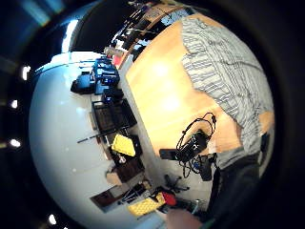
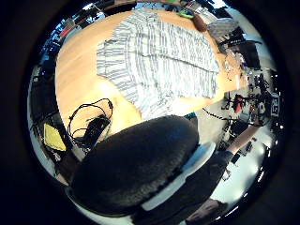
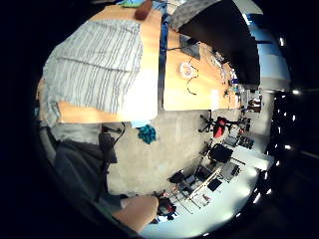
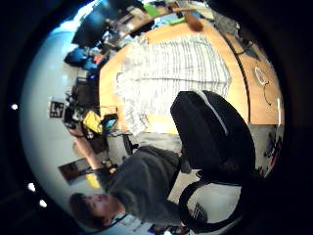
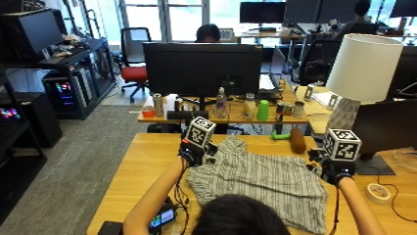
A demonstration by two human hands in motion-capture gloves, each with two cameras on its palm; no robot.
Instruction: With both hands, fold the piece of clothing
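A grey striped shirt (image 5: 264, 186) lay spread flat in the middle of the wooden table (image 5: 137, 166), with its near edge hanging over the side closest to the person. The left hand (image 5: 194, 152) was up in the air over the far left corner of the shirt, and the right hand (image 5: 334, 170) was up over its far right side, but I could not tell if the fingers of either hand were open or curled. At the far edge of the table, past the shirt, lay a brown roll (image 5: 297, 139) and a small green thing (image 5: 279, 136).
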